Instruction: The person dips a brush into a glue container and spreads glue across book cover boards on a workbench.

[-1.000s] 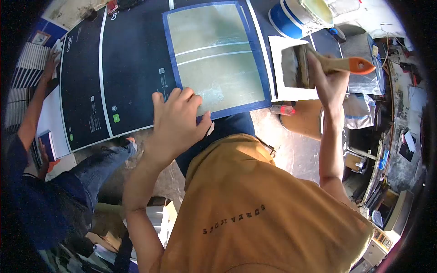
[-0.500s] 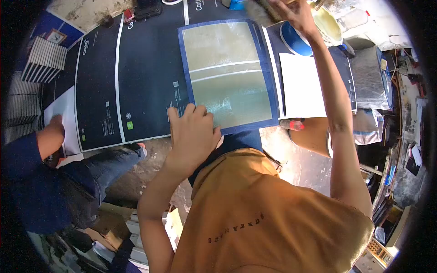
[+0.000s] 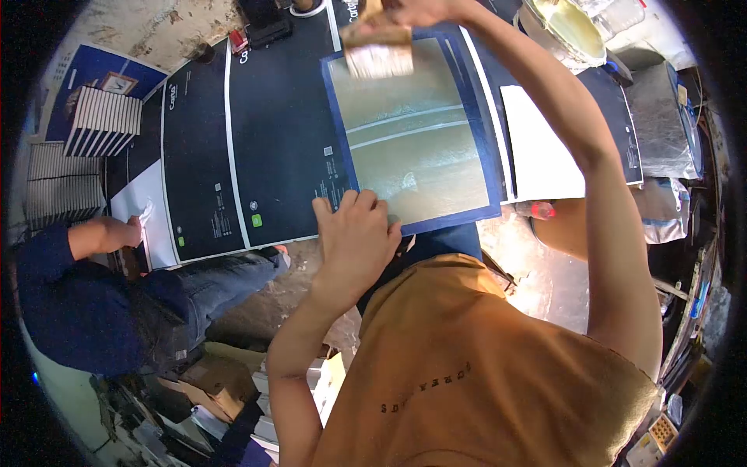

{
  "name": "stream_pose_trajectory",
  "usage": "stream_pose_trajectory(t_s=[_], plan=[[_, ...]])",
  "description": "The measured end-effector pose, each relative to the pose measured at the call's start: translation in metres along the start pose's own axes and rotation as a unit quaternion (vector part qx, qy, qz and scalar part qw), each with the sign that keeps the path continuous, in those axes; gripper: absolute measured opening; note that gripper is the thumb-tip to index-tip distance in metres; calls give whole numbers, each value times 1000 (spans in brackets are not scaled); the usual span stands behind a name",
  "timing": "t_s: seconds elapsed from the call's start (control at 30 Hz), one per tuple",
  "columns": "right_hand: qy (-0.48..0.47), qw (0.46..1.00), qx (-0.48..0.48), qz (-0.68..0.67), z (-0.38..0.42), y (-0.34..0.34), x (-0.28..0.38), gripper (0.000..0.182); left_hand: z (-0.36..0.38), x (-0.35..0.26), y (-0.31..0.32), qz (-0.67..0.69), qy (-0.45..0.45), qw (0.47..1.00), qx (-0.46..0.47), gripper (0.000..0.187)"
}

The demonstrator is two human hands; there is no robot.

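A wide flat brush is in my right hand, its pale bristles over the upper left part of a book cover. My fingers close round its handle, which is partly cut off by the top edge. The book cover lies flat, with two grey-beige boards, pale strips between them and a dark blue border. Its surface looks wet and shiny. My left hand rests at the cover's lower left corner, fingers apart and pressing down, holding nothing I can see.
Dark printed sheets cover the table. White paper lies right, below a bucket of pale paste. Stacked books stand left. A co-worker's hand is over white paper at the left. A red-capped bottle is near the front edge.
My right hand has moved left from beside the bucket, bringing the brush over the cover. My left hand stays at the corner. The view has shifted, and the co-worker's hand has lifted a little.
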State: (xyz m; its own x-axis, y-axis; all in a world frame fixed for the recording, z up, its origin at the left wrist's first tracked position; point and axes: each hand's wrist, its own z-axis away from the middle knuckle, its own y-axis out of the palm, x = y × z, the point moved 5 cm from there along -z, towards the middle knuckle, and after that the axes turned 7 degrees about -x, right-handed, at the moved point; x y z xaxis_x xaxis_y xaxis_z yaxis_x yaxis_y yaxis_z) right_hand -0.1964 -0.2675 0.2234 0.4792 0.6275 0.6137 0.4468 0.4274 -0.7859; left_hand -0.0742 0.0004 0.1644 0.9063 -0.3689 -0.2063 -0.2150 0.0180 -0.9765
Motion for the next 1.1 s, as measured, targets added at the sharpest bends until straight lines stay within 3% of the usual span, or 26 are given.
stream_pose_trajectory(t_s=[0.03,0.07,0.13,0.2,0.23,0.33,0.37,0.47,0.5,0.57,0.7,0.77,0.8,0.83,0.87,0.93,1.0,1.07,1.1], plan=[[-35,991,-108,73,-13,-4,-8,32,0,0,0,7,-2,1000,-2,22],[-37,983,-140,110,-29,-14,-23,31,2,0,0,14,-4,1000,-4,22],[-114,977,-179,13,-40,-11,-22,32,3,0,1,5,-11,1000,4,22],[-76,995,11,-64,-43,14,-10,32,2,1,0,0,-14,1000,7,22],[-200,979,-28,-29,-52,27,-5,32,3,1,0,0,-16,1000,8,22],[-115,969,-214,42,-62,9,-12,29,5,1,4,12,-20,1000,8,23],[-86,975,-177,104,-68,8,-14,23,6,3,4,16,-23,1000,7,23],[-26,959,-282,21,-28,-1,29,21,-2,25,-5,109,-25,994,-16,29],[-108,907,-380,148,-28,14,18,29,-10,33,-10,112,-17,993,-39,32],[-13,924,-376,69,13,26,45,33,-27,47,-19,128,-3,989,-79,38],[104,921,-376,-27,73,64,54,41,-41,52,-6,72,-10,997,-18,49],[148,909,-389,-20,110,75,19,39,-40,52,-5,58,-13,998,-8,51],[126,889,-440,-3,134,66,-1,38,-38,52,-5,61,-12,998,-3,51],[144,862,-474,103,155,48,-1,35,-39,53,-6,65,-16,998,-2,51],[99,837,-529,99,178,33,-4,33,-39,54,-6,68,-20,997,-4,51],[197,793,-535,216,209,5,0,29,-38,56,-5,73,-23,997,-17,51],[223,781,-565,145,225,-14,9,25,-38,55,-4,79,-24,996,-19,51],[193,770,-605,65,222,-8,9,22,-37,54,-6,83,-31,996,-16,52],[132,788,-600,44,213,3,12,21,-38,53,-6,75,-35,997,-11,52]])
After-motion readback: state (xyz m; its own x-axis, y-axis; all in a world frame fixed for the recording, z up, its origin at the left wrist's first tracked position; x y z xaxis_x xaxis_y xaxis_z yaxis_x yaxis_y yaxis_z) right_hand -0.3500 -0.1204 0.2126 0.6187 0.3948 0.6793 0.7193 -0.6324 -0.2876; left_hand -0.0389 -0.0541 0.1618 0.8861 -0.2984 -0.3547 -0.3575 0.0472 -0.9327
